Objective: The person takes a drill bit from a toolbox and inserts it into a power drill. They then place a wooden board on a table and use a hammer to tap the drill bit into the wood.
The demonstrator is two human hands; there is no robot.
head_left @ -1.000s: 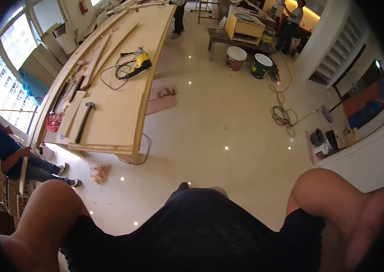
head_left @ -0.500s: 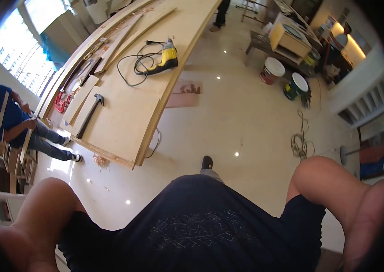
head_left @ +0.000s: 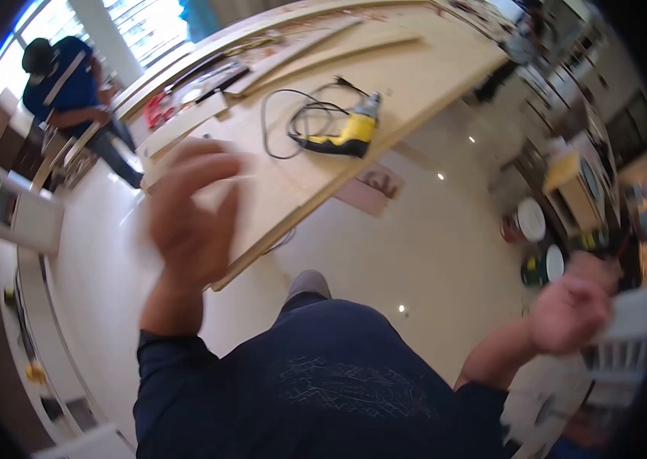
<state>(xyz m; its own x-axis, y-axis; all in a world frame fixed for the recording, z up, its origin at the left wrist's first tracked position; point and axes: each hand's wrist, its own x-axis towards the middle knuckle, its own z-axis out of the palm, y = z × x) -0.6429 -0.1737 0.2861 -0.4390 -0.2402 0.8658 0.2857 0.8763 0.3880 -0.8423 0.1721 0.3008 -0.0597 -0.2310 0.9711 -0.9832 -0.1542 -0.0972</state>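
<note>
My left hand [head_left: 197, 206] is raised over the near end of a wooden workbench panel [head_left: 262, 203], blurred by motion. Its fingers curve, with a gap between them and the thumb, and I see nothing held. The hammer's spot is covered by this hand. Out to the right, above the floor, my right hand [head_left: 572, 310] is smeared too; its fingers look curled, and I cannot make out anything in them. A yellow and black power drill [head_left: 350, 134] lies on the panel, its black cord [head_left: 266, 126] looped beside it.
Wood strips [head_left: 300, 57] and a red clamp [head_left: 157, 111] lie along the bench's left side. A person in blue [head_left: 63, 84] stands beyond it, another person [head_left: 522, 46] at the far right. Paint buckets [head_left: 530, 219] and a wooden box [head_left: 564, 180] are at right.
Both hands have come up into view, the left over the bench and the right out to the side. My view has turned, so bench and drill appear further right.
</note>
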